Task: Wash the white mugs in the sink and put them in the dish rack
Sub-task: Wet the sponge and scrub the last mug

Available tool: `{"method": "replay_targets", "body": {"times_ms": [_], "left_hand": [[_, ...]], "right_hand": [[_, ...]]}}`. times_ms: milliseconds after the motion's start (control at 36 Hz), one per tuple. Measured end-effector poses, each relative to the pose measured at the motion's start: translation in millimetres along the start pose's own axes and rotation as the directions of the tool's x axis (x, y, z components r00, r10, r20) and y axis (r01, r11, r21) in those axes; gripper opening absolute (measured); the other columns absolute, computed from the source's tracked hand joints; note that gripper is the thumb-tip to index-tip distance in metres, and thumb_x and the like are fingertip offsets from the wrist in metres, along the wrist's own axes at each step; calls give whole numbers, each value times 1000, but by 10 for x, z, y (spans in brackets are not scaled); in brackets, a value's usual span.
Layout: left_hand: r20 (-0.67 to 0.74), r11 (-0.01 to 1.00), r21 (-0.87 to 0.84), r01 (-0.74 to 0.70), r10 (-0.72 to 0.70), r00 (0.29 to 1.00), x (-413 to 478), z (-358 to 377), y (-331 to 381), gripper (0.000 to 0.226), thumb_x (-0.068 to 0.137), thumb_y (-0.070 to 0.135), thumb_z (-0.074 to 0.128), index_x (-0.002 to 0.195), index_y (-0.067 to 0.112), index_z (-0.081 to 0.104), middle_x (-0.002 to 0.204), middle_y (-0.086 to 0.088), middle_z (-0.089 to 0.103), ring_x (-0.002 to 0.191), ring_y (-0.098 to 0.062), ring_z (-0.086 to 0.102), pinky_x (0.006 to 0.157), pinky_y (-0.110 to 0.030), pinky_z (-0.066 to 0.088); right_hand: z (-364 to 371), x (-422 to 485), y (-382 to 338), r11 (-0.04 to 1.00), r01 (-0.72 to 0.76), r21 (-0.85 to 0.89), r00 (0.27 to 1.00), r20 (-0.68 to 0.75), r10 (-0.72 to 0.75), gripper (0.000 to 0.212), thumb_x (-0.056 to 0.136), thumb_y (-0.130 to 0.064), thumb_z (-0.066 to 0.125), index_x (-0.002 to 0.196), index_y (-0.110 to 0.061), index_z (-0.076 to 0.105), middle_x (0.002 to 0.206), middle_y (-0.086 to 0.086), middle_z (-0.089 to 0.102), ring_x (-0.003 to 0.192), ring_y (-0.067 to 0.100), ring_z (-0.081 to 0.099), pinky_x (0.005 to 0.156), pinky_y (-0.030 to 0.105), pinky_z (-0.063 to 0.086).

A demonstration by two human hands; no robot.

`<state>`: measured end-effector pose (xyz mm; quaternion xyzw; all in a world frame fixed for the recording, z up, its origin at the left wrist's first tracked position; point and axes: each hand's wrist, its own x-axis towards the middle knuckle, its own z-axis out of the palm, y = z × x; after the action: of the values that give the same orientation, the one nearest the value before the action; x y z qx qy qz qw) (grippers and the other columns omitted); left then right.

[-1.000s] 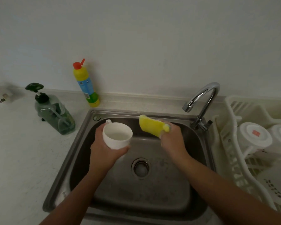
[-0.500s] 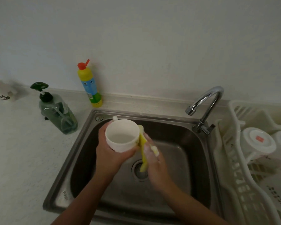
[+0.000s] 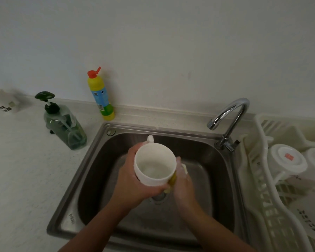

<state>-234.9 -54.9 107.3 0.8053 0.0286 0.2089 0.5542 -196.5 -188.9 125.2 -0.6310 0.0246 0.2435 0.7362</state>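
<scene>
there, mug [image 3: 155, 164] between both hands [image 3: 133, 180]

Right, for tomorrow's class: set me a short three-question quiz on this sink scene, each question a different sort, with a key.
1. True or false: the left hand holds the white mug over the sink.
2. What does the right hand hold against the mug's side? A) yellow sponge B) green brush C) steel spoon
3. Fill in: the dish rack stands to the ____ of the sink.
Key: 1 true; 2 A; 3 right.
</scene>
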Motion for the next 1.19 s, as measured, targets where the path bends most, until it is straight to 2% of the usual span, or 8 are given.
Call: {"method": "replay_targets", "body": {"times_ms": [111, 167, 278, 444, 556, 750, 972, 1194], "left_hand": [[-31, 1000, 5, 18, -18, 999, 63, -48, -64, 102, 53, 21, 95, 139, 22, 40, 130, 16, 56, 122, -12, 57, 93, -14, 48], [-12, 1000, 13, 15, -15, 1000, 34, -50, -55, 101, 53, 20, 95, 138, 23, 40, 130, 17, 57, 121, -12, 58, 93, -15, 48], [57, 999, -32, -22, 24, 998, -3, -18, 60, 103, 52, 17, 96, 139, 18, 41, 133, 12, 56, 125, -17, 56, 97, -19, 48], [35, 999, -33, -22, 23, 999, 121, -84, 45, 100, 52, 13, 94, 137, 14, 41, 130, 17, 57, 123, -11, 56, 95, -16, 47], [87, 997, -66, -31, 37, 995, 56, -43, 54, 101, 55, 18, 94, 139, 10, 39, 133, 11, 56, 126, -19, 55, 98, -20, 47], [68, 993, -119, 20, -12, 998, 29, 25, 34, 98, 58, 27, 91, 139, 12, 39, 134, 7, 56, 126, -23, 55, 98, -25, 49], [112, 996, -87, -12, 21, 994, -22, 58, 64, 101, 55, 22, 95, 139, 14, 40, 135, 12, 55, 128, -17, 54, 99, -18, 46], [13, 991, -133, 32, -30, 999, -46, 136, 66, 97, 56, 28, 90, 138, 12, 41, 131, 11, 58, 123, -18, 57, 97, -20, 48]], "right_hand": [[77, -68, 32, 1000, 24, -16, 999, -32, -25, 36, 104, -28, 31, 130, -23, 55, 111, -6, 67, 91, -3, 66, 71, 8, 49], [57, -60, -20, 998, 68, -4, 997, -37, -68, 37, 104, -28, 30, 130, -23, 56, 109, -7, 69, 91, -3, 67, 69, 9, 50], [-28, -47, -38, 998, 24, 53, 999, -41, -22, 34, 102, -34, 36, 107, -18, 65, 85, -4, 72, 63, -4, 67, 49, 10, 47], [39, -111, -67, 995, 92, 39, 996, 8, -92, 37, 104, -22, 31, 134, -18, 51, 109, -3, 69, 90, -3, 67, 69, 10, 50], [-25, -50, -141, 995, 30, 100, 999, -21, -28, 31, 103, -32, 35, 112, -19, 60, 77, -9, 74, 66, -1, 69, 50, 11, 48], [43, -18, -5, 998, 52, 48, 987, -155, -44, 31, 104, -29, 34, 111, -19, 63, 84, -8, 74, 73, -2, 69, 55, 10, 49], [-48, -2, 17, 996, 80, 33, 979, -191, -72, 27, 103, -21, 39, 100, -17, 66, 77, -10, 75, 73, 3, 70, 55, 13, 51], [-33, 24, 89, 998, 55, -5, 976, -211, -55, 32, 105, -23, 35, 97, -20, 67, 79, -6, 74, 75, 2, 70, 56, 12, 51]]}}
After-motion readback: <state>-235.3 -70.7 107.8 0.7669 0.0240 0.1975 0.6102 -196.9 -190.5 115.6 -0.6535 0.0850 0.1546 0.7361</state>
